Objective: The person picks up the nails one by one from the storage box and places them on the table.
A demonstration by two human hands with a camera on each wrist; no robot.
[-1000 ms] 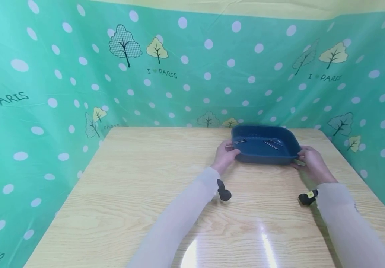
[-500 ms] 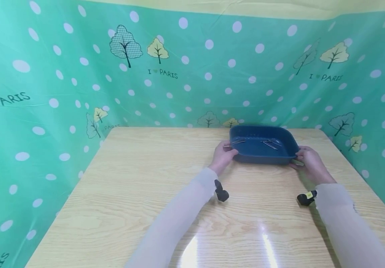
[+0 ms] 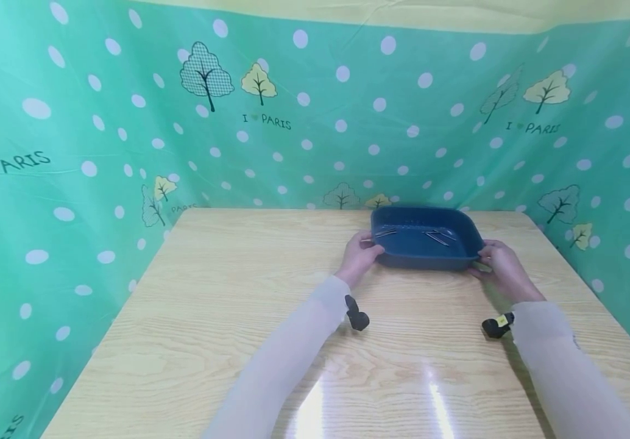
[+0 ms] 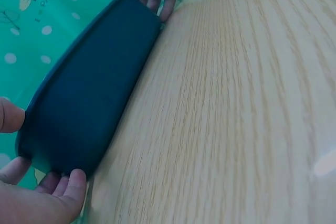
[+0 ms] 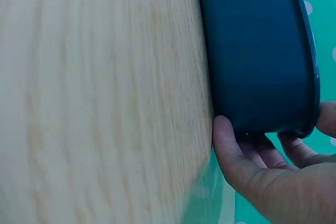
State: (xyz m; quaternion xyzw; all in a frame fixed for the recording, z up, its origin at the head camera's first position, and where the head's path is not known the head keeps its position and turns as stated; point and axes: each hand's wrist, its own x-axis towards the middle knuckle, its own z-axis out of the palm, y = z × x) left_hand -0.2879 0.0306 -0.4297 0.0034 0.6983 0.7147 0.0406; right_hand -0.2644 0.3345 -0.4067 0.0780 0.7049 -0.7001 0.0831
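Observation:
A dark blue rectangular basin [image 3: 424, 263] with rounded corners is at the back right of the table. Several thin dark sticks, too small to make out fully, lie inside it: one group [image 3: 385, 232] at the left, another group [image 3: 437, 238] toward the right. My left hand [image 3: 357, 259] grips the basin's left end, thumb at the rim; in the left wrist view the left fingers [image 4: 77, 184] curl at its lower edge. With my right hand [image 3: 504, 268] I hold the right end, thumb at the rim, and the right fingers [image 5: 226, 135] reach under its lower edge.
The light wood table [image 3: 211, 317] extends to the left and front of the basin. A green dotted curtain [image 3: 293, 146] hangs close behind the basin and along both sides. Small black wrist cameras, such as the left camera [image 3: 357, 315], sit at both sleeves.
The basin has shifted slightly to the left along the back of the table, and both hands have moved with it, keeping their hold on its ends.

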